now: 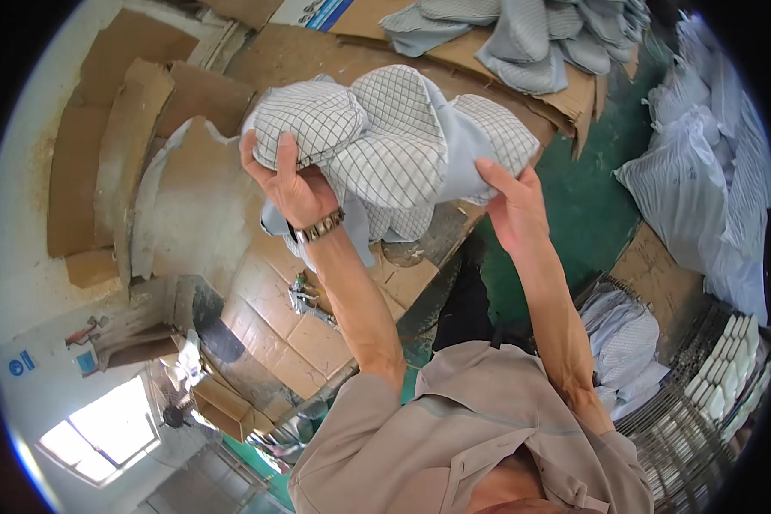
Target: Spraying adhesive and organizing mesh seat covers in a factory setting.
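Quilted grey-and-white fabric bundle [394,146] in the upper centre is what we are gripping, left hand [287,184] and right hand [510,206] both clenched, probably gathering it, needing firm holds.

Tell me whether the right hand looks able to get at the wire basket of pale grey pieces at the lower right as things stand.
Probably not at once: the right hand and the left hand are both raised, gripping a bundle of grid-patterned grey fabric pieces. The wire basket sits unobstructed beside the right elbow, but that hand is occupied.

crumpled grid-patterned grey garment [394,146], held aloft
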`<act>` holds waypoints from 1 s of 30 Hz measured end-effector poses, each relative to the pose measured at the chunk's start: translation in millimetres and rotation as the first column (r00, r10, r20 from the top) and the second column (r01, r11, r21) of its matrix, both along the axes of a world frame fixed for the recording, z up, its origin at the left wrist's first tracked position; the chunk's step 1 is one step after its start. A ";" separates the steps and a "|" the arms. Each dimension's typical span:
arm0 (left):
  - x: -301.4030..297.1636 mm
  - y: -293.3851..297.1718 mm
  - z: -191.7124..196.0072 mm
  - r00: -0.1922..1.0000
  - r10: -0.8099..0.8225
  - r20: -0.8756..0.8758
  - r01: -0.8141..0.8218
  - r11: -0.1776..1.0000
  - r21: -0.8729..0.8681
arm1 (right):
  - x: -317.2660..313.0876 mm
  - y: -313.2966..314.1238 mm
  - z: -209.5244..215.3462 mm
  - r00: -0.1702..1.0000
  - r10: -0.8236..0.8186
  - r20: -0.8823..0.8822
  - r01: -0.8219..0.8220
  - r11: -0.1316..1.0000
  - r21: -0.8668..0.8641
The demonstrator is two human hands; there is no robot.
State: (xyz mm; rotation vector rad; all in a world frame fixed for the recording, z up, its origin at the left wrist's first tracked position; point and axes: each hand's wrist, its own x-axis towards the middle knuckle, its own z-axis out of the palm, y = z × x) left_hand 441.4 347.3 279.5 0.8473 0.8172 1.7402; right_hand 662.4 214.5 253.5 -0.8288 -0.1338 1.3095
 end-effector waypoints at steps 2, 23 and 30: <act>23.5 -24.5 23.8 0.997 -0.065 -0.029 0.067 0.993 0.096 | 6.4 -35.2 13.5 0.994 -0.106 0.011 0.106 0.994 0.015; 236.2 -547.6 -33.2 -0.028 -0.991 -0.128 0.882 0.036 -0.470 | -65.9 -676.4 -6.2 0.218 -0.950 0.221 0.935 0.139 -0.325; 215.2 -732.8 -20.2 -0.083 -0.989 -0.121 0.866 -0.011 -0.499 | -51.6 -876.5 4.7 0.301 -0.867 0.397 0.922 0.158 -0.354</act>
